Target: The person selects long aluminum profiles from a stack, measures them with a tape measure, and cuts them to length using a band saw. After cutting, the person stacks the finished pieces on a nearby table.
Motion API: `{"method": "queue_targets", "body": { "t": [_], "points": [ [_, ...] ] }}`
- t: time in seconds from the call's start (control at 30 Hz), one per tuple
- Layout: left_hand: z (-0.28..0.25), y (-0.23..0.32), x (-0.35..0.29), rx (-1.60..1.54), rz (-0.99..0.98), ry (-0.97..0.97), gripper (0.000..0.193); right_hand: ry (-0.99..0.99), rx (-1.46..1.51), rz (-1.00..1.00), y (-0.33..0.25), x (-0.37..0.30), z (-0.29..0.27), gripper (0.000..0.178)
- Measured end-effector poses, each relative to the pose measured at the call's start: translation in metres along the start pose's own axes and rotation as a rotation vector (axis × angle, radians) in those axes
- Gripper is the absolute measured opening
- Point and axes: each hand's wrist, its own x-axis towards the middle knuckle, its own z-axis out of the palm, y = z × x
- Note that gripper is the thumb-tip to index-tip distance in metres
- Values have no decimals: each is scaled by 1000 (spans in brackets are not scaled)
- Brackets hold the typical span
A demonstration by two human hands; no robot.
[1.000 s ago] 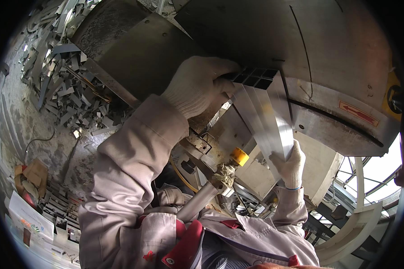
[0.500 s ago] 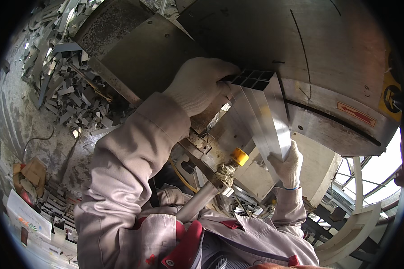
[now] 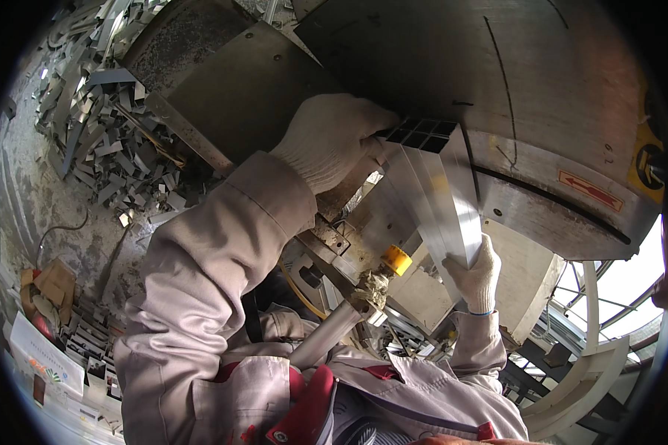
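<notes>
Metal tubes (image 3: 441, 196), bundled with dark open ends uppermost, lean between the two hands. From the left, past the heap of offcuts (image 3: 115, 144), the gloved left hand (image 3: 330, 137) reaches to their upper end; its lower fingers, visibly curled a second ago, are now tucked from view, so I cannot tell how firmly they clasp. The bundle has scarcely shifted, suggesting a steady hold. Rightmost, the gloved right hand (image 3: 477, 278) grasps it lower down, thumb across its face.
</notes>
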Motion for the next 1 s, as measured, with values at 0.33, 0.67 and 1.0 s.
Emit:
{"method": "queue_targets", "body": {
  "t": [0.33,0.67,1.0],
  "points": [
    [5,-5,0,-101,-37,31,48,19,4,-37,3,0,1,65],
    [7,-9,2,-40,113,95,40,21,-2,-60,0,3,1,63],
    [6,0,1,40,86,198,40,-17,63,22,-2,3,0,62]
  ]
}}
